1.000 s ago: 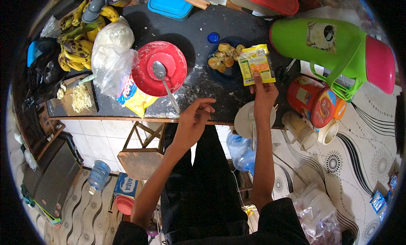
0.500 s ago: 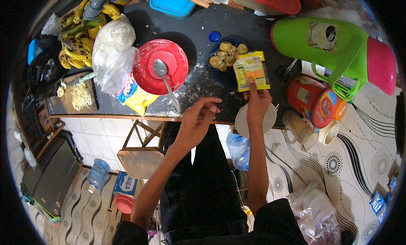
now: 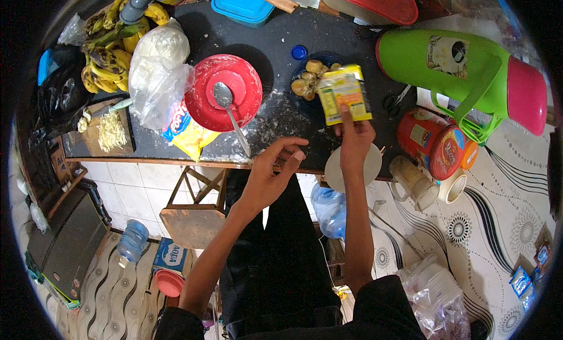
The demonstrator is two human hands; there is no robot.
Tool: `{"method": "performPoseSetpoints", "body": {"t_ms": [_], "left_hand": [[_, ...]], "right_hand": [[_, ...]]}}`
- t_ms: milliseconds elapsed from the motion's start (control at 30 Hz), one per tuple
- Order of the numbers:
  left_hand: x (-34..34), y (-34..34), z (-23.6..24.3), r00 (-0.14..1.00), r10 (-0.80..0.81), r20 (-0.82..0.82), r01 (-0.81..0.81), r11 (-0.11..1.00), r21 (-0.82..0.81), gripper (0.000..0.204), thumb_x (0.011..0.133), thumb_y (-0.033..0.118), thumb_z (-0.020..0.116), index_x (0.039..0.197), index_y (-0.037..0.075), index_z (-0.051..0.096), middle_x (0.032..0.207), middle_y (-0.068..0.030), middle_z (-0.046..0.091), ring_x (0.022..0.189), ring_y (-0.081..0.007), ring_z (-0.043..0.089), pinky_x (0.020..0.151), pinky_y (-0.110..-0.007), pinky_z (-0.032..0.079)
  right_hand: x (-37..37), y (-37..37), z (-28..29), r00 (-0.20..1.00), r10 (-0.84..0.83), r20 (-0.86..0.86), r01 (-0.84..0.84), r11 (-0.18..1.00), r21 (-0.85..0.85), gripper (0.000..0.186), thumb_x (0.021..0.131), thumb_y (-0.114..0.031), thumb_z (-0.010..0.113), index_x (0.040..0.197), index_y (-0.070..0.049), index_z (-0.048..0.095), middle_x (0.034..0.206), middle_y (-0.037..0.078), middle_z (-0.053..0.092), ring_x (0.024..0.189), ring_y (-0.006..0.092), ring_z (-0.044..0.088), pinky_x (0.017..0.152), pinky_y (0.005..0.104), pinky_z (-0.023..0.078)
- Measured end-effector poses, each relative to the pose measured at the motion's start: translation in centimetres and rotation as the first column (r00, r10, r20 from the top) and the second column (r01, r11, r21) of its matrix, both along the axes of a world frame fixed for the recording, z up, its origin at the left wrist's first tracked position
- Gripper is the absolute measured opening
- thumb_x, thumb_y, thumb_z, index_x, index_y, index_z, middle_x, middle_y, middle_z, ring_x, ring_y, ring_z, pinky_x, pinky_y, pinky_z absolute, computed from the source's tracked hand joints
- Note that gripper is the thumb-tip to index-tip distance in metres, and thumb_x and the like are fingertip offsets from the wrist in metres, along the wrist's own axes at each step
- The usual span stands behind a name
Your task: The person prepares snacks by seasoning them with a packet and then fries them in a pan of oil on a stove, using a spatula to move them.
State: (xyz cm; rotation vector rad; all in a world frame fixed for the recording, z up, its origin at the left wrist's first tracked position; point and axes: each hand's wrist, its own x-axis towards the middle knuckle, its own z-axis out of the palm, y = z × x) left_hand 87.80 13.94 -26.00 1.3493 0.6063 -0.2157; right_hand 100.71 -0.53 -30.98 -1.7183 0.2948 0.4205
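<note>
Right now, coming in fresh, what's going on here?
A person's right hand holds a yellow packet, which partly hides a dark plate of rounded food pieces from this view. The left hand looks empty, its fingers loosely curled. Farther left, a spoon rests in a red bowl.

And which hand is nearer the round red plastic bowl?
Left: the left hand is below-right of the bowl; the right hand is farther right, holding a rectangular yellow packet.
</note>
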Motion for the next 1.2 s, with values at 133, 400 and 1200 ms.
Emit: {"method": "performPoseSetpoints", "body": {"t_ms": [133, 400, 1200], "left_hand": [[-0.1, 0.1, 0.1, 1.000, -0.007, -0.002, 0.007, 1.000, 0.004, 0.024, 0.098, 0.015, 0.060, 0.120, 0.005, 0.062, 0.091, -0.0039, 0.066, 0.083, -0.0098, 0.060, 0.068, -0.026, 0.048], [-0.1, 0.2, 0.3, 1.000, -0.018, -0.009, 0.018, 0.999, -0.034, 0.026, 0.099, 0.018, 0.059, 0.121, 0.005, 0.061, 0.094, -0.0056, 0.065, 0.087, -0.0113, 0.061, 0.076, -0.027, 0.050], [0.2, 0.1, 0.7, 0.999, -0.032, -0.027, 0.030, 0.998, -0.057, 0.026, 0.100, 0.018, 0.057, 0.122, 0.005, 0.060, 0.096, -0.0059, 0.066, 0.086, -0.0118, 0.061, 0.076, -0.028, 0.050]], "right_hand": [[1.5, 0.8, 0.9, 0.997, -0.044, 0.059, 0.042, 0.998, 0.037, 0.024, 0.094, -0.024, 0.071, 0.097, 0.000, 0.067, 0.078, 0.001, 0.063, 0.059, 0.0052, 0.049, 0.052, 0.0226, 0.035], [2.5, 0.6, 1.0, 0.996, -0.060, 0.060, 0.059, 0.998, 0.023, 0.025, 0.094, -0.025, 0.070, 0.097, 0.000, 0.067, 0.076, 0.001, 0.061, 0.059, 0.0061, 0.047, 0.053, 0.0237, 0.035], [2.9, 1.0, 0.7, 0.997, 0.001, 0.072, 0.001, 1.000, -0.022, 0.024, 0.095, -0.023, 0.070, 0.098, 0.000, 0.068, 0.077, 0.002, 0.063, 0.057, 0.0055, 0.048, 0.051, 0.0227, 0.035]]}}
